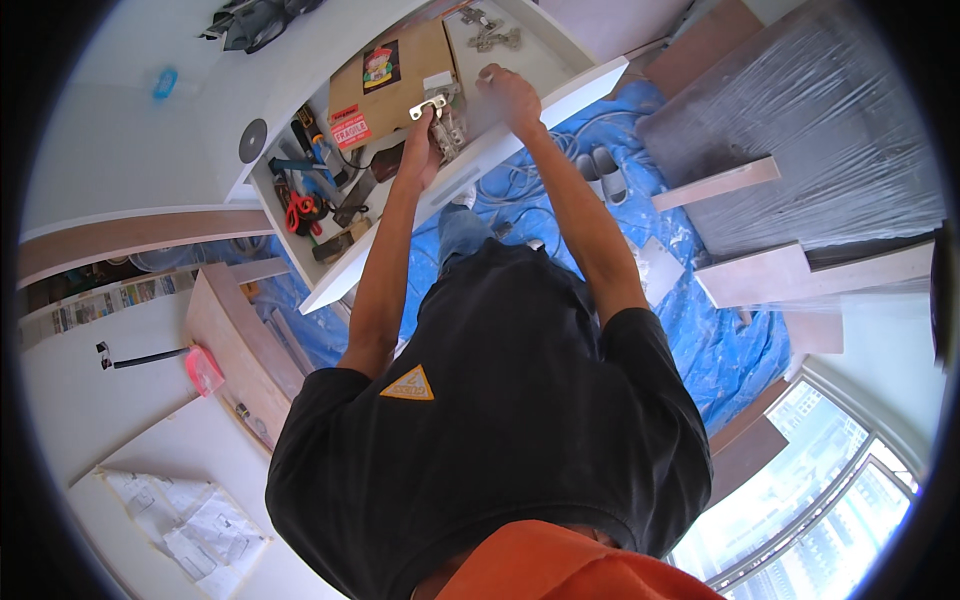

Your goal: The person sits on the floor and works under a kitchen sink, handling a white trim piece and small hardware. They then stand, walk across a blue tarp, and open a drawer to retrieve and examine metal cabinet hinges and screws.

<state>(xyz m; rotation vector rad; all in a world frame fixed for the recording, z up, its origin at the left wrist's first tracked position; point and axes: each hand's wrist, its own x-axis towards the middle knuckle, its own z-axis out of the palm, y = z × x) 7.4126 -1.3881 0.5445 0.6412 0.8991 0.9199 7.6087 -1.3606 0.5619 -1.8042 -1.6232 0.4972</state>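
Observation:
My left hand [421,152] is closed on a metal cabinet hinge [428,107], whose plate shows above the fingertips. It is over the front part of an open white drawer [573,100]. More metal hinges [452,135] lie close beside that hand. My right hand [513,100] is to the right, over the drawer's front edge, with its fingers curled in; a blurred patch beside it hides what they hold, if anything. Behind my left hand sits a brown cardboard box [425,62] with stickers. Further hinges [492,38] lie at the drawer's far right.
Hand tools and red-handled scissors [299,211] fill the drawer's left end. Blue sheeting [690,385] covers the floor, with slippers [608,175] and loose cable on it. Boards [755,277] and a plastic-wrapped panel [800,130] lean at the right.

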